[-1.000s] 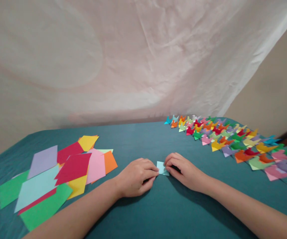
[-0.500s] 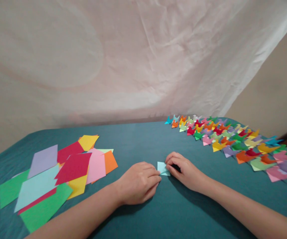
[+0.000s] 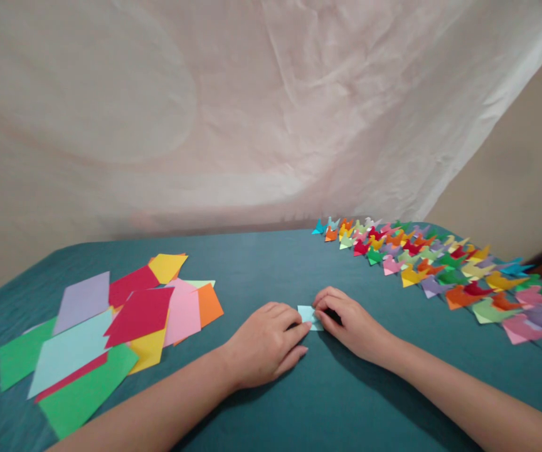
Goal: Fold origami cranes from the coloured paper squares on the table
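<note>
A small folded piece of light blue paper [image 3: 305,312] lies on the teal cloth between my two hands. My left hand [image 3: 271,342] rests beside it, the index fingertip pressing on the paper's lower left part while the thumb stands apart on the cloth. From the other side, my right hand [image 3: 346,320] pinches the paper's right edge between thumb and fingers. Those fingers cover part of the paper, so its exact folds cannot be made out.
Loose coloured paper sheets [image 3: 142,314] overlap on the left of the teal-covered table [image 3: 261,263]. Rows of small folded paper birds [image 3: 412,276] stand along the right side. A pale, wrinkled sheet [image 3: 252,113] hangs behind the table.
My left index finger has slid slightly right onto the paper, and the left thumb has spread away from it. My right hand has barely moved.
</note>
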`<state>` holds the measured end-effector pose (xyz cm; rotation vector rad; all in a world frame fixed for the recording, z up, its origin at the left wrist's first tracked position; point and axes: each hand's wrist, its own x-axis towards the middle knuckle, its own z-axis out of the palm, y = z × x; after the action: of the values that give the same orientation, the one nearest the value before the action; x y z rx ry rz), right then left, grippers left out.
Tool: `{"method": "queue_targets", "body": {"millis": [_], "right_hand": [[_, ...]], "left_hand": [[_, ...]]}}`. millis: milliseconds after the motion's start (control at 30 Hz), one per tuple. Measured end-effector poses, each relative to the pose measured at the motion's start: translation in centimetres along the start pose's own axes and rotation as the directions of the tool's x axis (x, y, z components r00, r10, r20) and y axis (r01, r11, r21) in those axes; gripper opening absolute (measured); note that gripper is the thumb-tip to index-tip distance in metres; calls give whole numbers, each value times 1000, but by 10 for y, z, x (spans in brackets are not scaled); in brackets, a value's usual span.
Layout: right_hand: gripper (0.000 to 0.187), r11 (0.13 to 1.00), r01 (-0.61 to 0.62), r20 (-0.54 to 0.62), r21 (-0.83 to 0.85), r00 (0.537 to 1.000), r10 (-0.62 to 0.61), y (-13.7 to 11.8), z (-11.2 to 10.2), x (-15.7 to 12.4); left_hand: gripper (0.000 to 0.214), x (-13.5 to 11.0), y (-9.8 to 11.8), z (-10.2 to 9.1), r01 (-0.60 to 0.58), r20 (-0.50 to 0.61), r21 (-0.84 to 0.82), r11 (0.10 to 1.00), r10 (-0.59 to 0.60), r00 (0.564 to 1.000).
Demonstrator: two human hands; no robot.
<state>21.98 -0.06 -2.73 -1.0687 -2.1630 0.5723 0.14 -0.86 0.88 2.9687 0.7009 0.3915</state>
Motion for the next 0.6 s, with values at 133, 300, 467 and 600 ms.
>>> {"method": "queue_targets", "body": {"millis": [133, 300, 467, 600], "right_hand": [[13, 1000, 0, -21, -7, 1000, 0, 0, 2, 0], [14, 1000, -4, -45, -12, 999, 4, -1, 4, 0], [14, 1000, -8, -58, -13, 998, 7, -2, 4, 0], [13, 1000, -17, -64, -15, 998, 16, -3, 4, 0]], "left_hand": [[31, 0, 2, 3, 2, -4, 43, 999, -2, 1000], [35, 0, 5, 6, -5, 9, 107, 994, 4, 1000], [42, 1, 7, 6, 9, 45, 126, 992, -15, 999], [42, 1, 8, 5, 17, 55, 113, 993, -24, 998]]}}
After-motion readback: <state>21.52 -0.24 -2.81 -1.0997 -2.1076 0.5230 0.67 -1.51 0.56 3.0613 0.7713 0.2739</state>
